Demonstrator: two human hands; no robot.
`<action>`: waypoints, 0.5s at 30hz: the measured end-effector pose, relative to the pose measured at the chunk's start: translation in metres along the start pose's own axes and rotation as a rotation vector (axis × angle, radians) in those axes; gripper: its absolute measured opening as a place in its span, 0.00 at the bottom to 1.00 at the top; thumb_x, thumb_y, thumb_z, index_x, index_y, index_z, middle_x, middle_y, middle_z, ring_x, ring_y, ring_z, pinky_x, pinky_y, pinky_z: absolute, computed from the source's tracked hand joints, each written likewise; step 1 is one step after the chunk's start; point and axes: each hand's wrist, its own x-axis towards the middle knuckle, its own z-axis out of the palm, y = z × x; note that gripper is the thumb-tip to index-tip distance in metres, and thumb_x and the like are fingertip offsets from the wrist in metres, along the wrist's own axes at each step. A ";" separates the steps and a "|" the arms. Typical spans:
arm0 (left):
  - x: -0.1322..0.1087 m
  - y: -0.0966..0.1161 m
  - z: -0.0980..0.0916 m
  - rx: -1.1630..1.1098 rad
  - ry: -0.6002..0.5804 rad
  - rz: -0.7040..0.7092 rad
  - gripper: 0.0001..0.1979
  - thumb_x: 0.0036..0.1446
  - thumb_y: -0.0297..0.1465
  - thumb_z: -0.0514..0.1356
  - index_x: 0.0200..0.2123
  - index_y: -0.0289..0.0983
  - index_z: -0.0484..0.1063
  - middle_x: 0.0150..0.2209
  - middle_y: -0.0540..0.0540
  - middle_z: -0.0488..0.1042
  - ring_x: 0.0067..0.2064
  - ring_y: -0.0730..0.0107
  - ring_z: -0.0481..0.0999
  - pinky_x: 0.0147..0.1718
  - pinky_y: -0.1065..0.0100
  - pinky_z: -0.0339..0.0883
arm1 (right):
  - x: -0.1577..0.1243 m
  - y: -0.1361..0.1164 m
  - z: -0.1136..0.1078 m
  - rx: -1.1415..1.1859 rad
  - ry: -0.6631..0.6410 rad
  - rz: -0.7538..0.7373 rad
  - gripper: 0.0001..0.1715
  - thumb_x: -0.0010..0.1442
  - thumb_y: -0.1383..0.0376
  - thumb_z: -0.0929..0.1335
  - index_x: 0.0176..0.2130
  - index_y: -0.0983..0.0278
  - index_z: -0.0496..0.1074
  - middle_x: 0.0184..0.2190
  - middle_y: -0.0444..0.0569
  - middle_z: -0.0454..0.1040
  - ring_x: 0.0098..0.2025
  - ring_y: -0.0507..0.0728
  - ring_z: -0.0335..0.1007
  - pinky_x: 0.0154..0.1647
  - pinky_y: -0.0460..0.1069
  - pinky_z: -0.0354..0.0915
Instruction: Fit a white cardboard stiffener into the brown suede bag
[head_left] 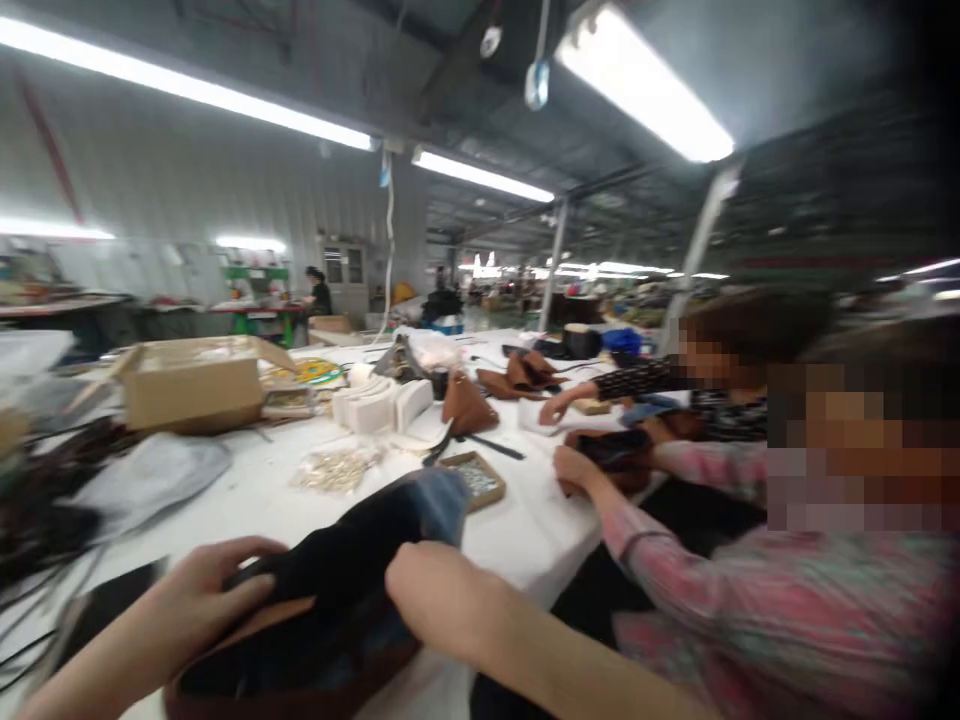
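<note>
A dark bag (337, 590) with a brown leather rim lies on the white table (255, 490) at the bottom of the view. My left hand (199, 590) rests on its left side, fingers curled over the dark fabric. My right hand (435, 600) presses on the bag's right side; its fingers are turned away and hidden. The picture is smeared by motion.
A cardboard box (195, 385) stands at the back left. White foam pieces (382, 405), brown leather bags (466, 405), a small tray (474, 480) and a packet of metal parts (337, 468) lie mid-table. Two people sit at the right, hands on brown pieces (611, 455). Dark straps (37, 520) lie at the left.
</note>
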 end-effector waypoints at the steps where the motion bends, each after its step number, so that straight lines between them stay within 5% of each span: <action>1: -0.012 -0.008 -0.005 -0.016 0.011 -0.022 0.31 0.70 0.55 0.65 0.62 0.38 0.84 0.55 0.42 0.88 0.57 0.46 0.86 0.58 0.57 0.77 | 0.001 -0.006 0.005 -0.108 -0.045 0.006 0.21 0.55 0.79 0.64 0.18 0.64 0.53 0.18 0.41 0.42 0.26 0.46 0.31 0.45 0.52 0.63; 5: -0.035 -0.005 -0.005 -0.045 0.122 -0.076 0.22 0.74 0.44 0.63 0.61 0.38 0.83 0.53 0.46 0.87 0.55 0.54 0.84 0.55 0.62 0.75 | -0.015 -0.006 -0.002 -0.420 -0.138 0.029 0.15 0.60 0.75 0.61 0.28 0.64 0.73 0.28 0.53 0.69 0.28 0.46 0.34 0.41 0.54 0.54; 8: -0.047 0.006 -0.002 -0.039 0.180 -0.119 0.21 0.74 0.45 0.62 0.58 0.38 0.84 0.49 0.46 0.87 0.51 0.54 0.83 0.51 0.61 0.75 | -0.023 0.008 0.006 -0.435 -0.206 0.140 0.16 0.58 0.73 0.66 0.33 0.62 0.83 0.33 0.59 0.78 0.27 0.45 0.36 0.41 0.55 0.58; 10: -0.054 0.010 -0.002 -0.023 0.193 -0.128 0.20 0.74 0.45 0.62 0.58 0.39 0.84 0.48 0.47 0.87 0.51 0.55 0.83 0.51 0.61 0.74 | -0.021 0.013 0.014 -0.473 -0.280 0.236 0.19 0.53 0.75 0.68 0.35 0.60 0.87 0.35 0.62 0.81 0.24 0.48 0.52 0.42 0.57 0.65; 12: -0.059 0.012 -0.004 -0.006 0.186 -0.129 0.19 0.75 0.44 0.62 0.57 0.40 0.85 0.49 0.49 0.87 0.51 0.56 0.83 0.52 0.62 0.73 | -0.016 0.005 0.017 -0.482 -0.347 0.293 0.26 0.53 0.75 0.67 0.42 0.56 0.89 0.42 0.64 0.84 0.35 0.63 0.77 0.47 0.60 0.69; 15: -0.057 0.012 -0.009 -0.069 0.115 -0.126 0.16 0.74 0.40 0.62 0.55 0.41 0.86 0.49 0.51 0.88 0.52 0.58 0.84 0.53 0.64 0.73 | -0.010 -0.028 0.003 -0.378 -0.477 0.314 0.27 0.60 0.71 0.66 0.46 0.49 0.89 0.48 0.58 0.86 0.47 0.66 0.84 0.48 0.58 0.67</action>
